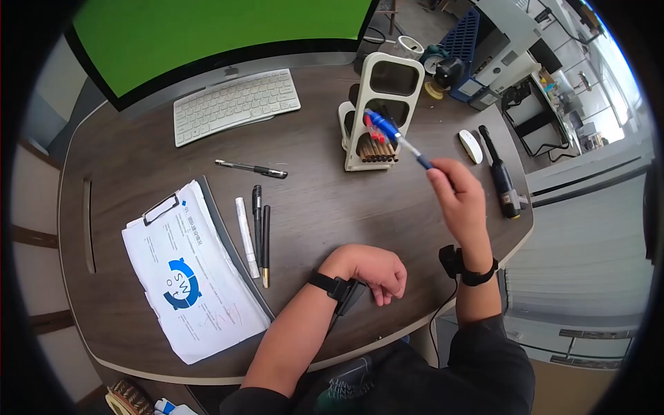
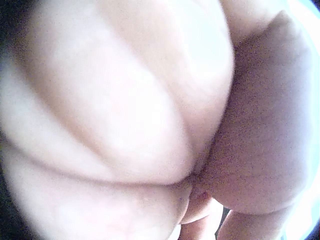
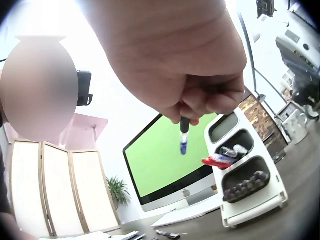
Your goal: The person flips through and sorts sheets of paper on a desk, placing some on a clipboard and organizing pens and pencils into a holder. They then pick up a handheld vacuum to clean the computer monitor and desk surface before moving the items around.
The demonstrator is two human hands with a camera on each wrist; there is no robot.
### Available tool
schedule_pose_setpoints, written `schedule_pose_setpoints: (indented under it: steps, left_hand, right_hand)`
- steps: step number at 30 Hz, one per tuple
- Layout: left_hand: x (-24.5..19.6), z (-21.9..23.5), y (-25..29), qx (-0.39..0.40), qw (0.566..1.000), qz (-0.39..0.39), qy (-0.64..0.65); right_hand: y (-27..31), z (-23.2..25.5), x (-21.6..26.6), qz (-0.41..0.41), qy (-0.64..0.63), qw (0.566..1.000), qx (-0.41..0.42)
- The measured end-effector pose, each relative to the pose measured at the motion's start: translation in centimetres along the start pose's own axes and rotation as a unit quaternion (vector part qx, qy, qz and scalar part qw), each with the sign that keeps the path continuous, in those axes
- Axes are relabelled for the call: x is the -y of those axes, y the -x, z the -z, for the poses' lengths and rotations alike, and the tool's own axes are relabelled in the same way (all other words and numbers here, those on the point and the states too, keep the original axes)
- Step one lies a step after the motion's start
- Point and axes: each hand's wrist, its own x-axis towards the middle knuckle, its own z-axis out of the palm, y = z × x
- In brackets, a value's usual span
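My right hand (image 1: 460, 197) pinches a pen (image 1: 413, 151) with a dark grip and a clear, blue-tinted end, raised above the desk. In the right wrist view, that pen (image 3: 183, 142) points down from the curled fingers, left of a white pen holder (image 3: 250, 210). In the head view, its far end overlaps blue and red pens (image 1: 379, 128) in the holder's middle compartment. Several brown pens with dark ends (image 1: 377, 153) fill the lower compartment. My left hand (image 1: 373, 271) is by the desk's front edge, fingers loosely curled; its palm (image 2: 115, 100) fills the left wrist view.
A clipboard with papers (image 1: 183, 277) lies at the left, beside a white marker (image 1: 247, 238) and two dark pens (image 1: 257, 221). Farther back lie a black-gripped pen (image 1: 252, 168) and a keyboard (image 1: 235, 104) before the monitor. A mouse (image 1: 470, 146) and black tool (image 1: 503, 180) lie right.
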Motion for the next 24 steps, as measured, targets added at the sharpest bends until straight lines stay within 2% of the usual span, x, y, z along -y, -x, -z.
schedule_pose_setpoints:
  steps: [1, 5, 8, 13, 17, 20, 24]
  left_hand:
    - [0.0, 0.0, 0.1, 0.000, 1.000, 0.002, 0.004]
    - [0.1, 0.0, -0.1, 0.001, 1.000, 0.008, 0.011]
    - [0.1, 0.2, -0.2, 0.002, 1.000, 0.014, 0.014]
    - [0.4, 0.2, -0.3, 0.005, 1.000, 0.009, 0.011]
    - [-0.3, 0.0, 0.2, 0.003, 1.000, 0.009, 0.008]
    - [-0.1, 0.0, 0.0, 0.003, 1.000, 0.007, 0.008]
    - [0.3, 0.2, -0.3, 0.004, 1.000, 0.011, 0.006]
  right_hand:
    - [0.2, 0.6, -0.3, -0.027, 0.006, 0.999, -0.026]
    - [-0.4, 1.4, -0.3, -0.043, -0.015, 0.994, -0.096]
    - [-1.6, 1.3, 0.8, -0.051, 0.026, 0.996, -0.072]
    - [-1.6, 1.1, 1.6, -0.038, 0.020, 0.995, -0.089]
    - [-1.1, 1.2, 1.3, -0.080, 0.041, 0.993, -0.072]
    - [-0.9, 0.9, 0.9, -0.075, 0.041, 0.994, -0.068]
    - [-1.7, -0.4, -0.2, -0.051, 0.115, 0.988, -0.085]
